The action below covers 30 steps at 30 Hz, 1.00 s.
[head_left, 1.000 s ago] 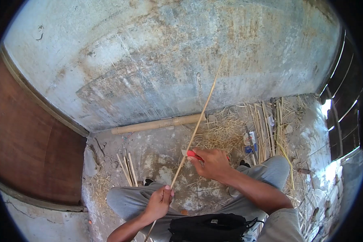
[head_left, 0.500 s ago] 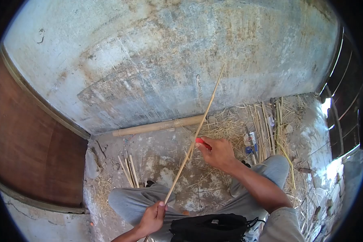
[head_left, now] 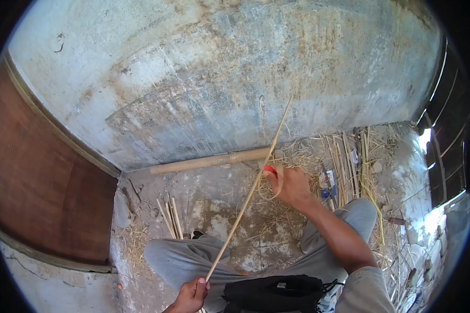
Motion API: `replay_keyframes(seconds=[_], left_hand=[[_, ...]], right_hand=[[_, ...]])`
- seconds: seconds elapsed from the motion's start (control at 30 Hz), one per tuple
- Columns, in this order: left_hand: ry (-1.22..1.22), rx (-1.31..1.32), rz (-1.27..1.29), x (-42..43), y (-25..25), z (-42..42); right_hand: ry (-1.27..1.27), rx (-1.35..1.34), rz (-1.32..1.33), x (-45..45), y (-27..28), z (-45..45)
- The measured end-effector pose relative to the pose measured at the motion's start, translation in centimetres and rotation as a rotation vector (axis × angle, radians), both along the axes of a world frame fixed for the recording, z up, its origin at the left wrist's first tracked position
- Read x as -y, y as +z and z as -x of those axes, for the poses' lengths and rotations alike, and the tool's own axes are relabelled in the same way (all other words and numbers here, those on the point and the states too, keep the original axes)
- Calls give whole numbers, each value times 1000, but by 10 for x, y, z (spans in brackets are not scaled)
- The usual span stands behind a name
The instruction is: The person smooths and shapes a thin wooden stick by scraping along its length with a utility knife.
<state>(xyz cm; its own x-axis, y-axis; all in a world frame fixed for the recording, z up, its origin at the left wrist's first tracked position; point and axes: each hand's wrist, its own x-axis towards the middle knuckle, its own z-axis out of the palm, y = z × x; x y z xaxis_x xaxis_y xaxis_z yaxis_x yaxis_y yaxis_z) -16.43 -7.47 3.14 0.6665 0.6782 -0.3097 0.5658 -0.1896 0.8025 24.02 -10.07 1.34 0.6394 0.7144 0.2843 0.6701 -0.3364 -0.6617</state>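
A long, thin bamboo strip (head_left: 241, 215) slants upward from my lap toward the wall. My left hand (head_left: 192, 295) is closed around its lower end, thumb on top. Farther up the strip, my right hand (head_left: 290, 187) grips a small red-handled tool (head_left: 269, 168) pressed against the strip; fingers hide its working edge. A pale curled shaving (head_left: 280, 179) loops up beside the right fingers. Beneath that hand lie more shavings on the floor.
A bamboo pole (head_left: 209, 163) lies along the foot of the stained wall (head_left: 193, 78). Split strips (head_left: 344, 167) and straw-like shavings are at right, shorter sticks (head_left: 171, 216) at left. A black bag (head_left: 271, 293) rests on my lap; a brown panel (head_left: 52, 177) stands at left.
My right hand has moved up along the strip with the red-handled tool, and a larger shaving now curls off. My left hand and the strip have shifted slightly down.
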Motion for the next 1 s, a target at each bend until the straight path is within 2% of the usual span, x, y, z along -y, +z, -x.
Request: replay_keyframes(seconds=[0.17,0.4,0.6,0.67,0.7,0.77,0.8,0.87,0.9,0.97,1.0], left_hand=[[13,1,104,5,15,6],[25,16,195,7,23,24],[-20,-64,-53,12,24,32],[-77,-29,-331,14,22,31],[-78,-31,-331,16,25,32],[-4,-107,-38,17,30,33],[-8,-107,-37,17,25,36],[48,-75,199,18,11,47],[50,-77,200,20,13,45],[-69,-105,-176,27,22,39],[-73,-107,-178,31,23,40]], right_hand=[[-114,63,-31,-5,-7,-20],[-49,10,-3,-7,-10,-17],[-65,83,40,-11,-17,-12],[-42,82,85,-12,-18,-12],[-42,80,85,-12,-18,-11],[-33,59,90,-12,-15,-10],[-36,58,91,-11,-13,-10],[-13,-16,113,-10,-9,-10],[-11,-17,114,-11,-11,-11],[-66,38,100,-11,-14,-16],[-69,36,98,-10,-13,-28]])
